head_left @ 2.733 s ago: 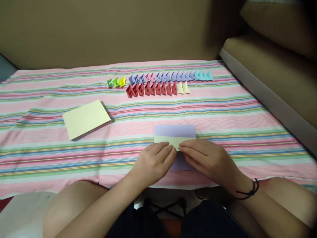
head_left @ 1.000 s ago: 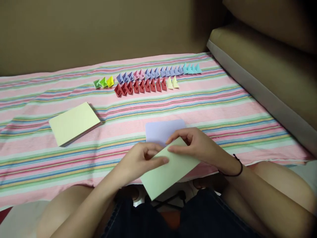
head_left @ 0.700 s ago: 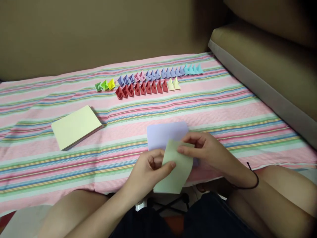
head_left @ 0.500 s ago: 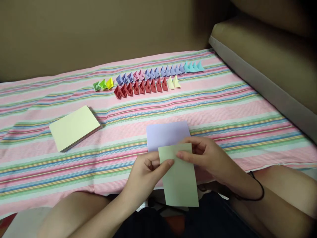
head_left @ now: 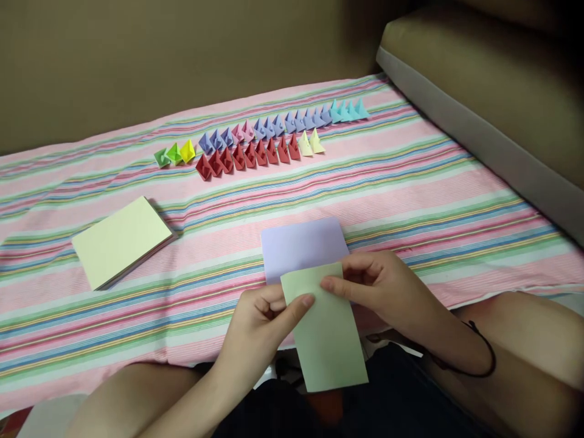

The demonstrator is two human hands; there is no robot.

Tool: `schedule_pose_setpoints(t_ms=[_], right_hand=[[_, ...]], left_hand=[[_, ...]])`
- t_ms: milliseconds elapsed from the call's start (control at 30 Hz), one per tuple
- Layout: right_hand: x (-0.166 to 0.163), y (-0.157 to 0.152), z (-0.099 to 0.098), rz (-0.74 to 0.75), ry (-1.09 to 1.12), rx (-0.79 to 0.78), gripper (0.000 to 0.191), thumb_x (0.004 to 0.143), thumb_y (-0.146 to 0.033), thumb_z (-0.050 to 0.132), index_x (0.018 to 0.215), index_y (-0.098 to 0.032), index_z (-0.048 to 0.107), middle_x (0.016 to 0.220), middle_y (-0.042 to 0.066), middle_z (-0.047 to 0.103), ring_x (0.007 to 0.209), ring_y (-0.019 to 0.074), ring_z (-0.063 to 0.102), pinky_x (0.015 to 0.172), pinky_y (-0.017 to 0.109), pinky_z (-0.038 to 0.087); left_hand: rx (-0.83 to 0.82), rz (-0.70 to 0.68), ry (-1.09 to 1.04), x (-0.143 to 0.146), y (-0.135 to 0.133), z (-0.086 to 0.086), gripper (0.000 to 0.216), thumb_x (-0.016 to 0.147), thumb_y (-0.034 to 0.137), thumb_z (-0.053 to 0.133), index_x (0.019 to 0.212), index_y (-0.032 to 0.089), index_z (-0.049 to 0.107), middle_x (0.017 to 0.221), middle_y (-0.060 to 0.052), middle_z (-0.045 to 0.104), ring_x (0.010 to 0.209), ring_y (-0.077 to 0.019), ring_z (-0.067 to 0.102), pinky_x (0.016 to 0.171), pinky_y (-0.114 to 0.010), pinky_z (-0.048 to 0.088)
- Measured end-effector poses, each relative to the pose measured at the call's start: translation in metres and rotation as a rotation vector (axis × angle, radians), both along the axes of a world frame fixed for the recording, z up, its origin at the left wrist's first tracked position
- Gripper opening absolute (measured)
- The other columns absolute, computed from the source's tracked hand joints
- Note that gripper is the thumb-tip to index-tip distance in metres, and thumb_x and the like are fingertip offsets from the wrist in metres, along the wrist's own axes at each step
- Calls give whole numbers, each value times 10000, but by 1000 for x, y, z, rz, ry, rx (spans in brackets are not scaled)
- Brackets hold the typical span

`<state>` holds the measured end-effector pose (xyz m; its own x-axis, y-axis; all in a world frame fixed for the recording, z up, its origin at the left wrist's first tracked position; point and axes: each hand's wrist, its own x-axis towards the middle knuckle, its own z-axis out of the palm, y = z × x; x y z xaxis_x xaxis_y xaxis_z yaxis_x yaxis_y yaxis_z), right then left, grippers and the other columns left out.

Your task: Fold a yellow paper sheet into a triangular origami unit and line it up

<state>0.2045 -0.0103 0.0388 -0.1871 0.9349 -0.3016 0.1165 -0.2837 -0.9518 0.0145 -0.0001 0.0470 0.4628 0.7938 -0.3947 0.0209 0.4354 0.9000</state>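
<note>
Between my two hands is a pale green sheet of paper (head_left: 326, 340), tilted and hanging over my lap. My left hand (head_left: 262, 325) pinches its left edge, thumb on the front and fingers behind. At the upper right edge my right hand (head_left: 378, 283) pinches the same sheet, its thumb lying on the front face. Just beyond the sheet, a lavender piece of paper or pad (head_left: 303, 246) lies flat on the striped cloth (head_left: 219, 243), partly covered by the green sheet and my right fingers.
A stack of pale yellow-green paper (head_left: 123, 243) lies to the left. Farther back stand rows of small folded paper boats, among them red ones (head_left: 250, 157), lavender ones (head_left: 269, 128), light blue ones (head_left: 349, 111) and a yellow one (head_left: 187, 152). A brown cushion (head_left: 483, 91) borders the right side.
The view has shifted slightly, so the things on the cloth appear a little farther left. Both hands keep their pinch on the green sheet, with hardly any change in their hold.
</note>
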Motion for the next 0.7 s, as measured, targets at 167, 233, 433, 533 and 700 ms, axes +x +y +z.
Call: schedule_pose_setpoints(t_ms=[167, 233, 433, 533, 700], right_hand=[[0, 1, -1, -2, -15, 13, 276, 789, -464, 646, 764, -195, 699, 708, 29, 678, 640, 173, 620, 525, 266, 461], [1, 1, -1, 0, -19, 13, 279, 790, -465, 642, 761, -193, 697, 713, 31, 679, 646, 175, 621, 529, 268, 463], [1, 1, -3, 11, -2, -2, 269, 799, -448, 641, 790, -184, 694, 722, 27, 671, 659, 167, 612, 559, 270, 460], [1, 2, -3, 8, 11, 1, 270, 798, -441, 648, 740, -178, 677, 693, 17, 651, 639, 151, 592, 547, 258, 438], [0, 3, -6, 10, 35, -10, 271, 795, -437, 651, 709, -181, 667, 692, 11, 654, 633, 144, 590, 551, 254, 440]], left_hand=[[-9, -21, 10, 0, 1, 0, 205, 829, 323, 653, 775, 141, 730, 672, -36, 718, 626, -126, 663, 606, -190, 521], [-14, -23, 12, 0, 1, -1, 204, 826, 325, 655, 778, 141, 730, 672, -37, 719, 626, -131, 668, 611, -194, 525], [-5, -14, 30, 0, 2, -1, 212, 824, 326, 659, 757, 137, 725, 681, -43, 724, 638, -135, 677, 612, -189, 526], [-7, -17, 25, 1, 2, -1, 204, 824, 320, 661, 772, 136, 730, 703, -47, 730, 656, -141, 685, 629, -194, 534], [-34, -8, -5, 0, 4, -4, 180, 827, 301, 659, 805, 139, 735, 722, -45, 735, 676, -142, 692, 646, -193, 540]])
